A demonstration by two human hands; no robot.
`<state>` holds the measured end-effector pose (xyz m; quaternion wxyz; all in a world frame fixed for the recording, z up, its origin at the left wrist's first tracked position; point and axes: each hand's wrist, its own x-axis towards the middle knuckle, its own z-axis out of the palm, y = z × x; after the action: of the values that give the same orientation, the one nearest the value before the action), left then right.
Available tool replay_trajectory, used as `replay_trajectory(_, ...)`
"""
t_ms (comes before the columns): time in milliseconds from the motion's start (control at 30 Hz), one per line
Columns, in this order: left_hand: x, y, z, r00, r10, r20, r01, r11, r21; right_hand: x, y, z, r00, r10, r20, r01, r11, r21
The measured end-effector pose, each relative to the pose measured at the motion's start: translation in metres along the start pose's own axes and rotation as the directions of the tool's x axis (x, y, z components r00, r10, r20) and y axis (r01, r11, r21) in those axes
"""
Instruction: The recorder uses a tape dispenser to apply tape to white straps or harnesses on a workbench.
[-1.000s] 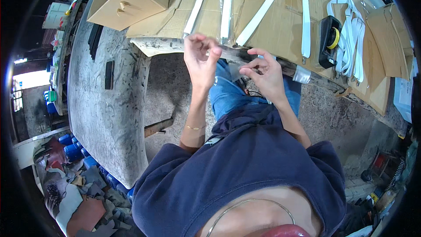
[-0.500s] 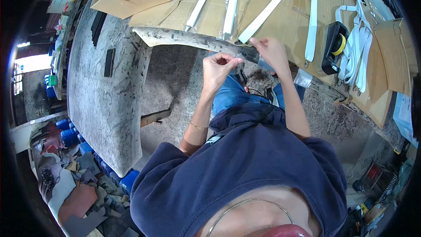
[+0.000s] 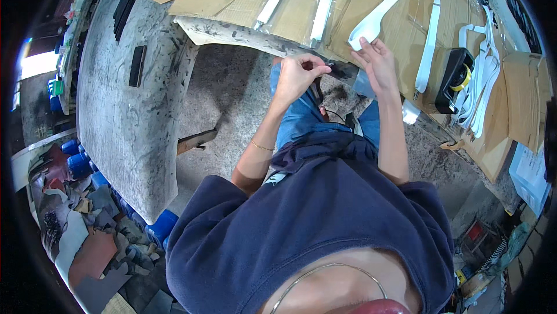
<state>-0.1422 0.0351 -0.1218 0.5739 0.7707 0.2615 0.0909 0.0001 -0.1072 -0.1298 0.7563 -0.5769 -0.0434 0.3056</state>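
Across the cardboard sheet lie white Y-shaped suspenders, probably light, soft and stretchy, best pinched flat near a strap end; the right hand touches one curled end, grip unclear; the left hand has thumb and forefinger together, contents indiscernible.

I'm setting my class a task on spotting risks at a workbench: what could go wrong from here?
The fingers of the right hand touch the curled lower end of a white strap; it could slip away or twist.

The left hand is pinched near the table edge; anything small in it, too unclear to tell, might fall.

The tape dispenser stands right beside the bunched white straps, so a strap pulled from there may catch on it.
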Motion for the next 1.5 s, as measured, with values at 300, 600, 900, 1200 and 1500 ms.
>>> replay_trajectory(300, 0.018, 0.019, 0.01, 0.991, -0.03, 0.129, 0.019, 0.997, 0.079, -0.003, -0.022, -0.011, 0.991, 0.046, 0.127, -0.054, 0.997, 0.061)
replay_trajectory(600, 0.036, 0.022, 0.032, 0.977, -0.024, 0.21, 0.001, 0.994, 0.109, -0.001, -0.026, -0.03, 0.978, -0.018, 0.208, 0.071, 0.966, -0.248)
replay_trajectory(900, 0.039, 0.033, 0.045, 0.952, -0.112, 0.285, 0.128, 0.991, -0.037, 0.005, -0.013, -0.039, 0.987, -0.104, 0.125, 0.133, 0.958, -0.256)
replay_trajectory(1200, 0.034, 0.032, 0.034, 0.937, -0.139, 0.321, 0.148, 0.989, -0.004, 0.002, -0.017, -0.042, 0.95, 0.264, 0.165, -0.304, 0.904, 0.302)
replay_trajectory(1500, 0.042, 0.054, 0.039, 0.925, -0.131, 0.356, 0.124, 0.991, 0.044, 0.003, -0.01, -0.036, 0.978, 0.147, 0.146, -0.141, 0.989, -0.051)
